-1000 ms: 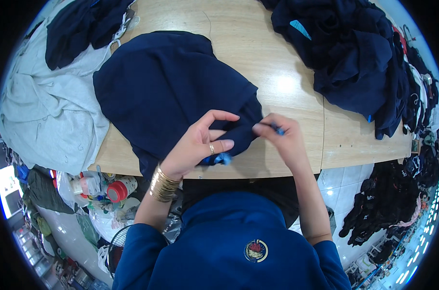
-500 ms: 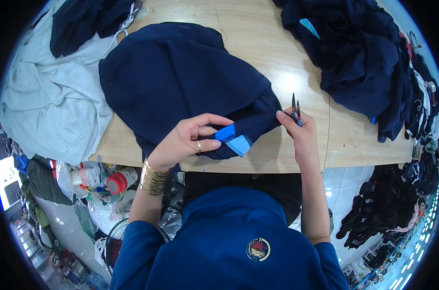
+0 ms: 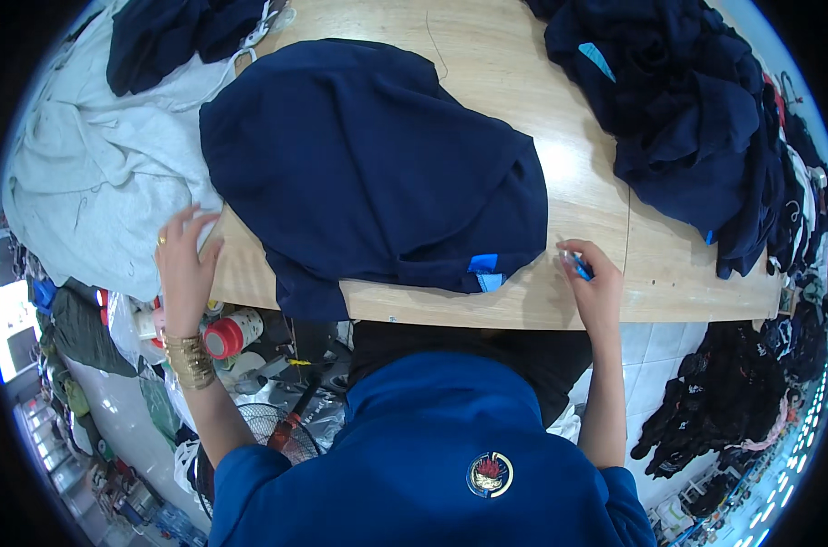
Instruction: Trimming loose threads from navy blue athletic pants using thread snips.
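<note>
A navy garment (image 3: 368, 164) lies spread on the wooden table (image 3: 487, 82), with a bright blue patch (image 3: 482, 263) and a light blue patch (image 3: 491, 283) at its near right edge. My left hand (image 3: 184, 269) is off it to the left, fingers apart and holding nothing, beside the pale grey cloth (image 3: 104, 173). Just right of the garment, my right hand (image 3: 594, 283) is closed round small scissors (image 3: 580, 267). Their blue part shows between the fingers; most of the blades are hidden.
At the far right lies a heap of navy garments (image 3: 669, 118), and another dark garment (image 3: 186, 41) rests at the far left. A red-capped white container (image 3: 233, 334) stands below the table's near edge. Black clothing (image 3: 710, 392) lies low on the right.
My left hand has let go of the garment and moved left. My right hand has released its edge and shifted slightly right, with the scissors turned in it. The garment now lies flatter.
</note>
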Demonstrator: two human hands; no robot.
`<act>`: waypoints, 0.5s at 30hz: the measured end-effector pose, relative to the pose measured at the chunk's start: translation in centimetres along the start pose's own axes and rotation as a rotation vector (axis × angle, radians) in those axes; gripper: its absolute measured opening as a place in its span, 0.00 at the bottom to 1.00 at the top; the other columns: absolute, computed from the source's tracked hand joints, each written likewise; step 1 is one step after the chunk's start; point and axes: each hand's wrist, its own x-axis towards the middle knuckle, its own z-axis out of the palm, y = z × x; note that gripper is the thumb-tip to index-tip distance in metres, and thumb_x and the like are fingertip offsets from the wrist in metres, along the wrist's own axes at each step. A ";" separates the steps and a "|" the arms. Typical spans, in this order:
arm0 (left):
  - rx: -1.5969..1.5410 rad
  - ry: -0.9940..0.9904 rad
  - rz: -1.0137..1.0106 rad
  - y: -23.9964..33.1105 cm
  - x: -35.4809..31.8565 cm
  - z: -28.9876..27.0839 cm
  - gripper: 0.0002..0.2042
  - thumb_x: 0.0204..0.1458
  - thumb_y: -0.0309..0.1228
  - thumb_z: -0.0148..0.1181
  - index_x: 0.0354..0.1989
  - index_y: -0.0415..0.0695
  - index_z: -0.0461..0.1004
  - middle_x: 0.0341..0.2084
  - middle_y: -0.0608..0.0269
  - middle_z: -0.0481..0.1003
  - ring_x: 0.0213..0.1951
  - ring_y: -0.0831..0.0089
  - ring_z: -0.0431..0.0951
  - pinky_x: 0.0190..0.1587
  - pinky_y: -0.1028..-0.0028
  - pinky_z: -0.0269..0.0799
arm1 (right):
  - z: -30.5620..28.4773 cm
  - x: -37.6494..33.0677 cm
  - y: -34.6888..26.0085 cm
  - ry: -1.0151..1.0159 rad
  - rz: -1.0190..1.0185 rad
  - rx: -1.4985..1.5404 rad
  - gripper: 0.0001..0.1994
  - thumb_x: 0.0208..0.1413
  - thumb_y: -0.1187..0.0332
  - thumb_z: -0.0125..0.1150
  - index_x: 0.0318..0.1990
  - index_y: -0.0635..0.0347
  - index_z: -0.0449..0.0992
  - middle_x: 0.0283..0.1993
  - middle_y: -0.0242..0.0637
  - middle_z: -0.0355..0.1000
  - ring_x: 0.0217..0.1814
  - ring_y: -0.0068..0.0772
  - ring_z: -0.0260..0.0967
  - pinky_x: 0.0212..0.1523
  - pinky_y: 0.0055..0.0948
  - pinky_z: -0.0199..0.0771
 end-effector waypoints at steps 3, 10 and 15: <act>-0.739 0.025 -0.150 3.6 2.1 0.1 0.12 0.47 0.27 0.57 0.42 0.45 0.73 0.36 0.59 0.74 0.40 0.63 0.73 0.42 0.71 0.67 | 1.6 1.6 -2.9 0.004 0.023 0.200 0.08 0.48 0.72 0.61 0.38 0.60 0.76 0.32 0.39 0.74 0.33 0.29 0.71 0.34 0.24 0.69; -1.027 -0.374 0.276 16.8 1.1 3.5 0.08 0.48 0.30 0.57 0.36 0.44 0.74 0.28 0.60 0.71 0.35 0.63 0.71 0.39 0.69 0.67 | 10.1 4.7 -9.9 -0.095 -0.199 -0.068 0.14 0.46 0.58 0.64 0.34 0.58 0.73 0.28 0.41 0.73 0.29 0.43 0.72 0.30 0.33 0.71; -0.984 -0.352 0.344 18.2 -0.9 4.6 0.08 0.47 0.28 0.59 0.36 0.46 0.75 0.29 0.64 0.69 0.32 0.67 0.69 0.38 0.71 0.63 | 11.1 4.4 -8.7 -0.077 -0.149 0.043 0.14 0.46 0.59 0.64 0.29 0.61 0.73 0.22 0.41 0.71 0.27 0.45 0.70 0.28 0.35 0.69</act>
